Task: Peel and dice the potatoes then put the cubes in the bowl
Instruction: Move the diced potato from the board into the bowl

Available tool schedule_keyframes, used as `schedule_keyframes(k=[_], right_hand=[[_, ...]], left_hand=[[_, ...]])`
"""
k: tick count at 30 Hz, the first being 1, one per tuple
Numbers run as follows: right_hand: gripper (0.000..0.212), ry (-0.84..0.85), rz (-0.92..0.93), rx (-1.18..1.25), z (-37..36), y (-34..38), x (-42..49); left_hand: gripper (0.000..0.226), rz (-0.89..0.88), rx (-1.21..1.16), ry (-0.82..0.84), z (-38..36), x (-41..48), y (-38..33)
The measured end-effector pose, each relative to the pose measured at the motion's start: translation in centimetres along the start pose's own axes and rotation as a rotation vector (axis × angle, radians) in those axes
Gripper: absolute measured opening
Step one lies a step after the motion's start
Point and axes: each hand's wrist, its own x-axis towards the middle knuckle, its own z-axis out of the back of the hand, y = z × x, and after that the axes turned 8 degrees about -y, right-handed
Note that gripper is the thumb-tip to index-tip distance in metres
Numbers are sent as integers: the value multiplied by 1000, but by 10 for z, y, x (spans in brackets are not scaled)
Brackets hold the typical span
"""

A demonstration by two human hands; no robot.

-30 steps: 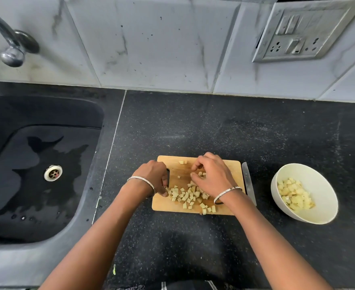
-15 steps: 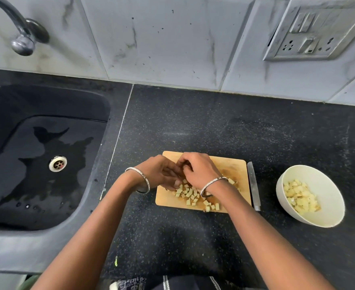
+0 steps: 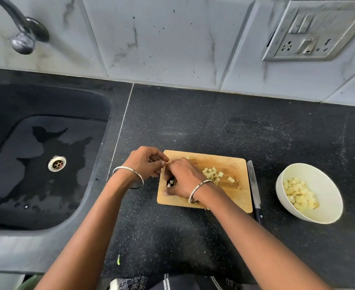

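Left hand (image 3: pixel 146 164) hovers at the left edge of the cutting board (image 3: pixel 231 197), fingers curled; whether it holds anything cannot be told. Touching its fingertips, the right hand (image 3: pixel 183 178) lies palm-down on the board, fingers bent, grip unclear. Potato cubes (image 3: pixel 213 174) lie beneath it and just right of its wrist. Further right, a knife (image 3: pixel 254 185) lies on the table (image 3: pixel 193 126) beside the board, then a bowl (image 3: pixel 323 185) holding more cubes.
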Motion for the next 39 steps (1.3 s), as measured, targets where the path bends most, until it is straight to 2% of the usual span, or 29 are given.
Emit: schedule_keyframes(k=[8,13,18,27,33,39], right_hand=[[11,179,3,38,4,5,8],[10,162,-13,22,6,2,9],[10,126,-9,-31,4,0,1],[7,18,-86,-71,29,-33,-18],[12,-49,-93,8,38,-49,-24],[12,-340,-255,111,33,-71,-8]], left_hand=[[30,63,158,31,-16,0,8],[35,85,163,25,-19,0,5],[32,53,163,93,-21,1,7],[23,47,179,93,-24,-4,3],[7,-63,474,180,-29,-7,-7],[5,-59,587,202,-41,-6,-8]])
